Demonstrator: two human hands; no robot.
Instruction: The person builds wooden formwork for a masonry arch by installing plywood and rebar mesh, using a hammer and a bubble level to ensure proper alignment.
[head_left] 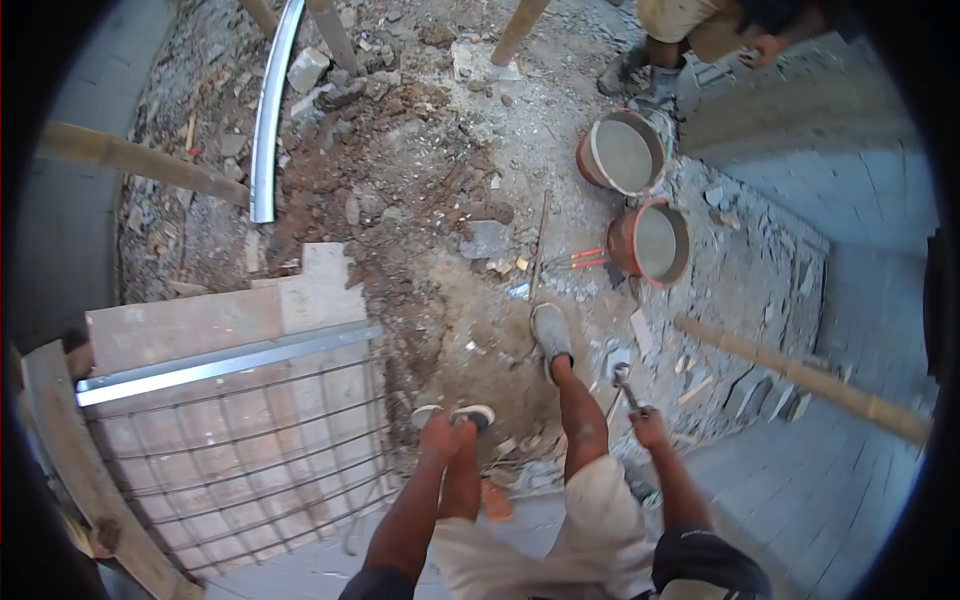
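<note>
My right hand (650, 426) is closed around the dark handle of a hammer (624, 378), its metal head pointing away from me over the rubble. My left hand (440, 436) hangs in front of my left shin, just above my shoe (478, 414). Its fingers look curled, and whatever they may hold is too small or hidden to make out. Left of that hand lies a steel mesh (250, 440) on pale boards (190, 325).
Two buckets of grey mix, a farther one (592, 160) and a nearer one (622, 240), stand ahead right. Another person's boots (660, 85) are behind them. Bamboo poles (800, 378) slant across. Metal channels (265, 140) lie left. Rubble covers the uneven ground.
</note>
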